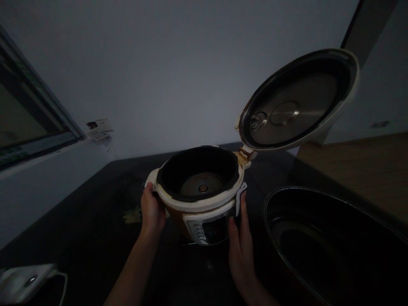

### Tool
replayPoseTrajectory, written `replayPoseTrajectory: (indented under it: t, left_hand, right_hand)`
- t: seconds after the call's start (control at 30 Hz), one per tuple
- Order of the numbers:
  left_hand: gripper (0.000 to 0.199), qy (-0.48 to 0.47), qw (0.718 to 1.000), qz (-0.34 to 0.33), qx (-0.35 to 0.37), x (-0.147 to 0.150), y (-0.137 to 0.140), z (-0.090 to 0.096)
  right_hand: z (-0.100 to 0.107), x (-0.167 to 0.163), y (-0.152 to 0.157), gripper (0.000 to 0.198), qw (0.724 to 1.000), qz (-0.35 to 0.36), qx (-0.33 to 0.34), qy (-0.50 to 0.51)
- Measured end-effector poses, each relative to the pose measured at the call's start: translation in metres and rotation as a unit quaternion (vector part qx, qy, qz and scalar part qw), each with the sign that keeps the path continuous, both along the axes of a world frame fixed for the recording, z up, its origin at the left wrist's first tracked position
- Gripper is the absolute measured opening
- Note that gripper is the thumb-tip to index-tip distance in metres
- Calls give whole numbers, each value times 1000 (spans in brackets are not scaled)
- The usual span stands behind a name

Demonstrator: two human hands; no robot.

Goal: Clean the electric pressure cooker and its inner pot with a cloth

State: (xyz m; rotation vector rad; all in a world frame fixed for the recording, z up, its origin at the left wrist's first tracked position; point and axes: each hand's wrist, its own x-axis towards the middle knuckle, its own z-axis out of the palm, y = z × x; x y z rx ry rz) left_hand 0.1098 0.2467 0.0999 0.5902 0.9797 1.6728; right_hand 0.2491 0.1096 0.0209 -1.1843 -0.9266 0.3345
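Note:
An electric pressure cooker [174,208] stands on the dark countertop with its lid [306,97] swung up on a hinge at the right. Inside the body, the bare heating plate [188,187] with a small round sensor in its middle shows; no inner pot sits there. My left hand [152,208] grips the white side handle, thumb on top. My right hand [240,246] presses against the front right side, beside the control panel [210,229], with fingers along the white trim.
A large dark oval pot [277,238] stands to the right. At the lower left lies a white device [25,280] with a cable. Wall sockets [99,129] are at the back left, beside a window [32,102]. A pale wall runs behind the countertop [95,204].

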Motion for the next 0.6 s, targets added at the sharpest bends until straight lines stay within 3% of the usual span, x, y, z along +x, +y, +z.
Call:
replayPoseTrajectory:
  t: [0.43,0.5,0.6]
  left_hand:
    - [20,76,996,-40,-4,-18,20,-3]
    - [16,104,994,-41,18,-27,22,-4]
    - [30,136,988,-8,79,-38,26,-1]
  right_hand:
    - [-1,-8,0,62,998,18,-3,-57]
    - [-1,-7,3,62,998,19,4,-60]
    - [5,-1,9,61,998,17,21,-59]
